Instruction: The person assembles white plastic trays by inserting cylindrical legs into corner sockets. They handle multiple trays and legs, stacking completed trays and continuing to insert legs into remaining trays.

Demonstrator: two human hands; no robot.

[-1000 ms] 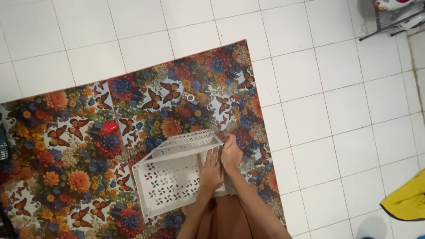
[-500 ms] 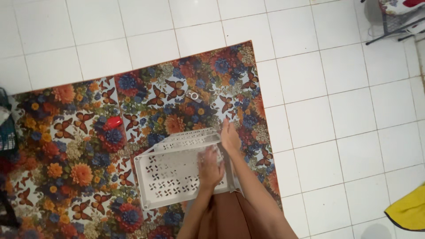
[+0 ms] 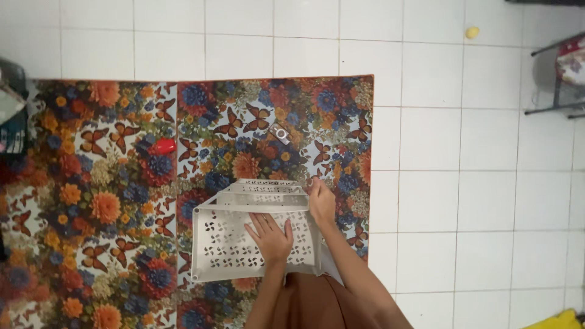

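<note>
Head view, looking straight down. The white tiled floor [image 3: 475, 183] fills the right and top of the view; a chair [image 3: 560, 79] at the upper right is cut off by the edge, and a yellow cloth [image 3: 557, 320] shows only a corner at the bottom right. A flowered mat [image 3: 103, 201] with orange butterflies covers the left and centre; its left and lower parts run out of view, and a dark object [image 3: 12, 109] at its left edge is too cropped to identify.

On the mat, directly before you, lies the white perforated basket [image 3: 244, 244], tipped so that one broad pierced wall faces up. Its near right corner is hidden behind your forearm and brown garment [image 3: 323, 304].

Your left hand [image 3: 271, 237] lies flat on that upturned wall, fingers spread, pressing rather than clasping. Your right hand [image 3: 321, 201] curls over the basket's upper right rim; the fingertips are hidden behind the rim, so you cannot tell how firmly this grip closes.

Smaller items rest well apart on the mat: a red object [image 3: 163, 146], a small grey object [image 3: 280, 134]. A yellow ball [image 3: 472, 32] lies on the floor.
</note>
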